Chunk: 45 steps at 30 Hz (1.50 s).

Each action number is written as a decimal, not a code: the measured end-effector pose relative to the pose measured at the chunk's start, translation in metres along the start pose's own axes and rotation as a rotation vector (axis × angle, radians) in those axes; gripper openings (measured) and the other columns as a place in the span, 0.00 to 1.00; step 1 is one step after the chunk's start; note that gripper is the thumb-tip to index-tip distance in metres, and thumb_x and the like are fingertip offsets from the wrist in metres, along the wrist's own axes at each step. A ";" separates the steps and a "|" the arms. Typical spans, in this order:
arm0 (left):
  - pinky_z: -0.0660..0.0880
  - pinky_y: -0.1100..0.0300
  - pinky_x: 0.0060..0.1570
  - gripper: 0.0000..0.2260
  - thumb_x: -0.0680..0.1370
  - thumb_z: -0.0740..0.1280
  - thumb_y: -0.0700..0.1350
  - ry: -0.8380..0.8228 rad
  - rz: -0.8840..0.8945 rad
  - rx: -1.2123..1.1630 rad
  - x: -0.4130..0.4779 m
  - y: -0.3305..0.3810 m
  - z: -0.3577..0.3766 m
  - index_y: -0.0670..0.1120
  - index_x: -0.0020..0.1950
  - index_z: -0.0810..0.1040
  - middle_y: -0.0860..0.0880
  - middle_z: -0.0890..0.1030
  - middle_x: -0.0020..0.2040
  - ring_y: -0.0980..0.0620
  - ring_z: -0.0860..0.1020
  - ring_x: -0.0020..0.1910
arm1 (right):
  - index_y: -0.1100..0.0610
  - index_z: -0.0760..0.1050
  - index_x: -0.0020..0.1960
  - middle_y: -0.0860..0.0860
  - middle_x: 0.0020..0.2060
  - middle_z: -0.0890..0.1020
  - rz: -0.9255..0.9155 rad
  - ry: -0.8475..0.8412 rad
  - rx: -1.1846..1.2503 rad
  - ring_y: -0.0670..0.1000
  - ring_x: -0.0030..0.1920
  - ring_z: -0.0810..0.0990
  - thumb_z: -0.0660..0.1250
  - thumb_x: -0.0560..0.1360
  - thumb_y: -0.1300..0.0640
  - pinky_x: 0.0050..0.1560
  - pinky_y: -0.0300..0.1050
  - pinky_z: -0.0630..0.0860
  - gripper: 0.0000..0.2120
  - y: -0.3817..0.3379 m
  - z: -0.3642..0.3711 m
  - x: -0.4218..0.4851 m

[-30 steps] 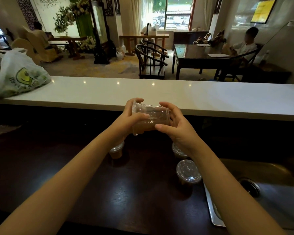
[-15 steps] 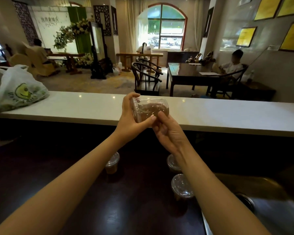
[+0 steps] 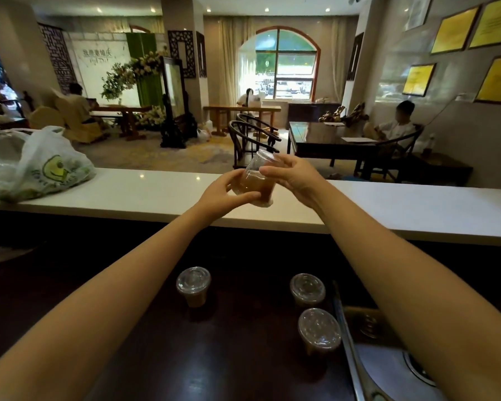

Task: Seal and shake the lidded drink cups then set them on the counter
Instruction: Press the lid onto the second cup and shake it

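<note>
Above the white counter (image 3: 128,195), left hand (image 3: 223,195) and right hand (image 3: 294,176) together clasp a tilted, lidded cup (image 3: 256,178) of brown drink.

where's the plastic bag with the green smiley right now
In the head view, the plastic bag lies at the far left of the white counter, well left of both hands.

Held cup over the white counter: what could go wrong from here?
1. The cup is tilted with brown drink inside. If its lid is not fully sealed, it may leak onto the white counter.
2. The left hand and right hand pinch it mostly with fingertips, so it could slip.
3. Three lidded cups stand on the dark worktop below; a dropped cup or a lowered forearm could knock them over.
</note>
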State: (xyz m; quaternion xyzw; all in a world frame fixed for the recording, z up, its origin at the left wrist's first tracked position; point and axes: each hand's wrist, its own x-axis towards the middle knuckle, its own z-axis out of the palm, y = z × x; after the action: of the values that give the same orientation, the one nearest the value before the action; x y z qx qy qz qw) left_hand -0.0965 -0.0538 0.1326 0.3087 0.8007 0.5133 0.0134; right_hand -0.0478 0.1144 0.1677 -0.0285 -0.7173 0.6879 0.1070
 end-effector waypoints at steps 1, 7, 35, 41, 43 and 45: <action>0.66 0.62 0.54 0.30 0.71 0.71 0.51 -0.004 -0.001 0.022 0.006 0.001 0.000 0.49 0.71 0.64 0.52 0.70 0.61 0.56 0.68 0.58 | 0.61 0.68 0.66 0.50 0.52 0.78 -0.012 -0.001 -0.079 0.52 0.57 0.75 0.74 0.67 0.61 0.55 0.45 0.75 0.31 -0.004 0.001 0.005; 0.70 0.59 0.54 0.33 0.70 0.73 0.50 -0.009 -0.102 -0.106 0.036 -0.013 0.017 0.49 0.71 0.63 0.48 0.71 0.67 0.49 0.70 0.63 | 0.61 0.70 0.63 0.50 0.48 0.76 -0.061 -0.001 -0.403 0.52 0.53 0.74 0.74 0.67 0.60 0.55 0.47 0.75 0.26 -0.020 0.005 0.022; 0.74 0.58 0.38 0.22 0.75 0.59 0.57 -0.209 -0.541 -1.109 0.040 0.006 0.021 0.45 0.63 0.71 0.40 0.72 0.55 0.45 0.73 0.46 | 0.60 0.73 0.58 0.57 0.58 0.77 0.114 -0.149 -0.120 0.55 0.59 0.77 0.70 0.72 0.54 0.55 0.44 0.77 0.18 -0.014 -0.023 0.017; 0.70 0.60 0.44 0.09 0.77 0.60 0.53 -0.285 -0.284 -0.377 0.036 0.039 -0.013 0.54 0.55 0.70 0.45 0.73 0.56 0.49 0.73 0.50 | 0.56 0.63 0.68 0.63 0.58 0.77 0.400 -0.315 0.072 0.56 0.48 0.83 0.55 0.77 0.39 0.45 0.45 0.81 0.27 -0.011 -0.031 0.002; 0.71 0.59 0.48 0.11 0.77 0.60 0.51 -0.338 -0.192 -0.246 0.039 0.049 -0.020 0.55 0.59 0.68 0.46 0.72 0.57 0.48 0.73 0.52 | 0.55 0.63 0.69 0.63 0.57 0.78 0.404 -0.354 0.130 0.54 0.48 0.83 0.55 0.77 0.40 0.44 0.41 0.81 0.27 -0.008 -0.031 -0.004; 0.74 0.56 0.54 0.22 0.75 0.63 0.51 -0.413 -0.114 -0.192 0.043 0.054 -0.029 0.55 0.68 0.63 0.48 0.71 0.59 0.47 0.73 0.57 | 0.55 0.63 0.68 0.62 0.57 0.78 0.368 -0.375 0.192 0.54 0.49 0.83 0.56 0.77 0.41 0.44 0.40 0.81 0.25 -0.007 -0.031 -0.009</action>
State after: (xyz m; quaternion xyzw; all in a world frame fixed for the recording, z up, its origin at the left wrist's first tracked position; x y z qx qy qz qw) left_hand -0.1146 -0.0400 0.2037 0.3588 0.7447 0.5113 0.2351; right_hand -0.0321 0.1426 0.1748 -0.0202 -0.6387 0.7539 -0.1522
